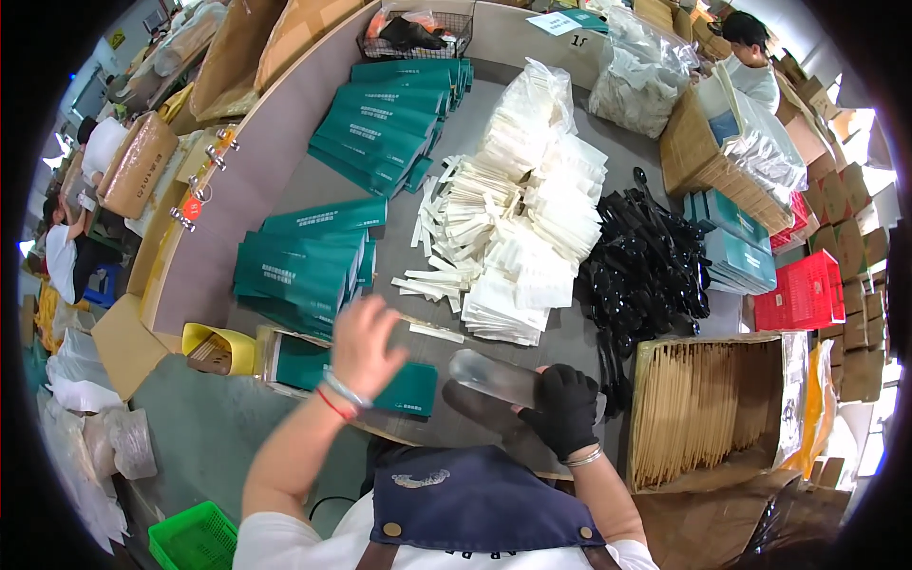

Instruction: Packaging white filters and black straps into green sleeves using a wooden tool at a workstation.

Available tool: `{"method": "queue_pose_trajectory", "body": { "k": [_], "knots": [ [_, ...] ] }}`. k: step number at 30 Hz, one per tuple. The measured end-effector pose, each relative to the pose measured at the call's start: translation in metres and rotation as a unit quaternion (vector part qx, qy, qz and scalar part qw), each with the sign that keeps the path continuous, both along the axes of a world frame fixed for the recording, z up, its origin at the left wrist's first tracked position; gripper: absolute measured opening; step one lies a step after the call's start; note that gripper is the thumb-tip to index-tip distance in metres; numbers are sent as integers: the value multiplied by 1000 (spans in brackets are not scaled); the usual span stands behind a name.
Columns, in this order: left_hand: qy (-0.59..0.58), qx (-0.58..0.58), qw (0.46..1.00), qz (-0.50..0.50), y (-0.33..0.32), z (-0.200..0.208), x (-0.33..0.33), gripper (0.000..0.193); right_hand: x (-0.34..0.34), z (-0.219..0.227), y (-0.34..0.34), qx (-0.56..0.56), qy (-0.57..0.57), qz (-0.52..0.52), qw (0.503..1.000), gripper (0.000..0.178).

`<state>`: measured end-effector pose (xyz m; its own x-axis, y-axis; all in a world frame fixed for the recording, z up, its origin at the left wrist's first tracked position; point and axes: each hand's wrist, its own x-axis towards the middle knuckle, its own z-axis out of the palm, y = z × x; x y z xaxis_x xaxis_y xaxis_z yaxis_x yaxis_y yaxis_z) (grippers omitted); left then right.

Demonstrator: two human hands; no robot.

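Observation:
My right hand [562,408], in a black fingerless glove, grips a clear plastic sleeve [489,378] close to the table's front edge. To its left my bare left hand [366,347] is raised with fingers apart and nothing visible in them. Below and beside that hand lies a flat green printed packet [407,389]. Fanned stacks of green packets [290,271] spread just beyond it. A thin white paper strip [437,332] rests between the hands. Farther off is a large heap of white paper packets [522,228], with a pile of black plastic spoons [641,266] to its right.
At right front stands a cardboard box of wooden chopsticks [698,408]. Behind it are a red basket [803,290] and stacked green packets [736,242]. A yellow container [223,350] hangs at the left edge; a wire basket [418,36] sits at the back. Other people work beyond the partitions.

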<state>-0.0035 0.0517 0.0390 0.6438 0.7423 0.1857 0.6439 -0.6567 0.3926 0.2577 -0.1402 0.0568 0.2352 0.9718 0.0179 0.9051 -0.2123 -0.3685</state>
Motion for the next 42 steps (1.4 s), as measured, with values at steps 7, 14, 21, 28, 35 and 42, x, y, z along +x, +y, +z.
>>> {"method": "queue_pose_trajectory", "body": {
  "k": [7, 14, 21, 28, 35, 42],
  "knots": [
    [10, -116, 986, 123, -67, -61, 3, 99, -7, 0, -3, -30, -17, 44, 998, 60],
    [12, -155, 983, 100, -62, -53, 7, 99, -46, -42, 18, -32, 88, 105, 990, 62],
    [-94, -107, 989, -24, -2, -60, 31, 38, -9, -36, 23, 133, 117, -5, 984, 50],
    [19, 84, 974, -208, 36, -78, 36, 6, 170, -71, -163, 230, -32, -455, 860, 25],
    [-139, 22, 969, -204, 4, -33, 116, 4, 186, -20, -205, -145, -33, -558, 817, 38],
    [-99, 77, 981, -147, 15, -57, 201, 24, 208, -45, -217, -118, -79, -544, 827, 17]
  ]
}}
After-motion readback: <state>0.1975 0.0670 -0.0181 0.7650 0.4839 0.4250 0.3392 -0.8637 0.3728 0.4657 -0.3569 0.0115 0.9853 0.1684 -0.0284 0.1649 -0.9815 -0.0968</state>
